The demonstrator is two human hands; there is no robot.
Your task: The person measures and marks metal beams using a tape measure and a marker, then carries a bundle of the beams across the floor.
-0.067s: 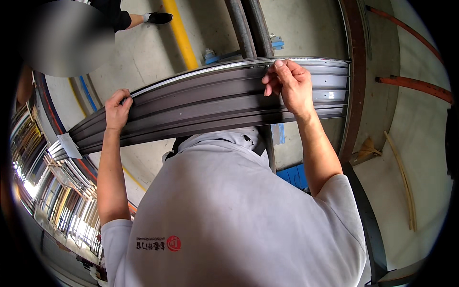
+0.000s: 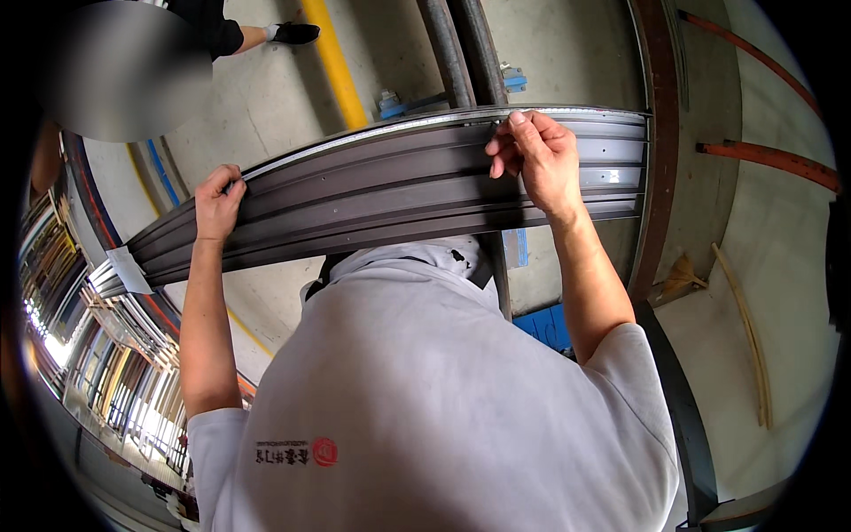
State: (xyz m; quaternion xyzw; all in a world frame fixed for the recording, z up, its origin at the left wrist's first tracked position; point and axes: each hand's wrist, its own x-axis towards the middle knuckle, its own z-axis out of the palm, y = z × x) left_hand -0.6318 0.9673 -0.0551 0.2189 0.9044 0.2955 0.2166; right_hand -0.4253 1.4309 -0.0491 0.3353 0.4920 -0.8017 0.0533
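Long dark grey metal profiles lie side by side across in front of me, with grooves along their length. A thin pale strip runs along their far edge. At its left end my left hand is closed, fingers curled around the strip near the edge. Further right, my right hand is closed in a pinch, its thumb tip at the strip's line and the other fingers bent over the profiles. What sits between those fingertips is too small to make out. A white paper label wraps the profiles' left end.
Two dark steel bars run away under the profiles, with blue brackets beside them. A brown beam stands at the right. Racks of long profiles fill the lower left. Another person's shoe is on the floor near a yellow line.
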